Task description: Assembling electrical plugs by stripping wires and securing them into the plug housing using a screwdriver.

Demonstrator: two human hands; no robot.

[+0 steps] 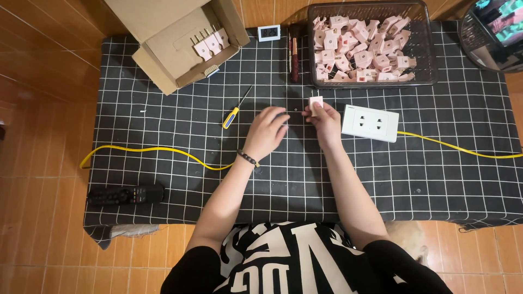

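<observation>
The plug [316,102] sat between screwdriver [235,110] and socket strip [370,123]; the basket [427,54] stood behind, on the tabletop [163,179].

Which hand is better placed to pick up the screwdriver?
Probably the left hand: it rests empty on the cloth beside the screwdriver, while the right hand already holds a pink plug.

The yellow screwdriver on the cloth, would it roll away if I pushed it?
Probably a little. The screwdriver has a rounded yellow handle and a thin shaft, so it could roll sideways. The checked cloth under it looks soft, which would likely slow it. It looks small, so probably light and stiff to lift.
</observation>
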